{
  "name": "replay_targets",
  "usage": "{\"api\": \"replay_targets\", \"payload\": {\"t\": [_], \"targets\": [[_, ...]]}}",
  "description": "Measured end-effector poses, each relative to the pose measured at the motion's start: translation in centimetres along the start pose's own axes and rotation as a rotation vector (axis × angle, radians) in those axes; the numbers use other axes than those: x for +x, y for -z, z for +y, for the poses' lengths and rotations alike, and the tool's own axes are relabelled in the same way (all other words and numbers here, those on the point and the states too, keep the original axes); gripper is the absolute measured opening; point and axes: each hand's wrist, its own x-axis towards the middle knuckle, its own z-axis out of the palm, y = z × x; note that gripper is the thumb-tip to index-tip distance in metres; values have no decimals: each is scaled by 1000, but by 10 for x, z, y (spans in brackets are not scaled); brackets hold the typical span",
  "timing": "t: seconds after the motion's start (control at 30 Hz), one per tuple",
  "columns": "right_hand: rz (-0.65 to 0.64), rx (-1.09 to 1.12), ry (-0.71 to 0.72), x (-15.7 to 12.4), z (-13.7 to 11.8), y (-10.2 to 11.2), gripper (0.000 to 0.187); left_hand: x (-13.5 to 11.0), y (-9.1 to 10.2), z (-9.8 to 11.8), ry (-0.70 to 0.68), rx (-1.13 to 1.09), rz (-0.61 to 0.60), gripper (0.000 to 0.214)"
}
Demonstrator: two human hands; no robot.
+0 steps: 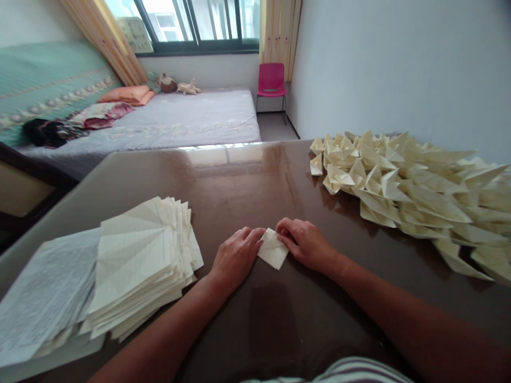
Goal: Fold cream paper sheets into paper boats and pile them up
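Observation:
A small folded piece of cream paper (273, 248) lies on the dark brown table (239, 181) in front of me. My left hand (236, 255) presses on its left edge with curled fingers. On the paper's upper right edge my right hand (305, 243) pinches with its fingertips. Both hands rest on the tabletop.
A fanned stack of creased cream sheets (139, 260) sits at the left, partly over printed paper (43, 292). A big heap of folded paper shapes (407, 186) fills the right side. Beyond the table are a bed (171, 119) and a pink chair (272, 81).

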Motion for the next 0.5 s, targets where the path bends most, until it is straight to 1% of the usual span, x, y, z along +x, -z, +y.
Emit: {"api": "replay_targets", "payload": {"t": [0.07, 0.13, 0.2, 0.27, 0.33, 0.37, 0.43, 0.5], "targets": [[-3, -24, 8, 0, -1, 0, 7, 0, -1, -1, -13, 37, 12, 28], [-12, -33, 6, 1, -2, 1, 7, 0, -1, -3, -61, 23, 67, 27], [-21, -43, -1, 2, -3, 2, 7, -2, 1, -5, -173, 4, 149, 26], [-27, -56, -4, 3, -3, 2, 8, -4, 3, -5, -326, 6, 194, 25], [-25, -70, -5, 3, -4, 1, 9, -5, 4, -3, -447, 26, 171, 26], [-20, -77, 1, 3, -4, 1, 9, -5, 4, -2, -479, 37, 148, 26], [-6, -87, 32, 2, -3, 1, 11, -6, 4, -1, -494, 60, 112, 27], [-5, -80, 78, 1, -1, 2, 13, -6, 4, -1, -479, 75, 91, 28]]}}
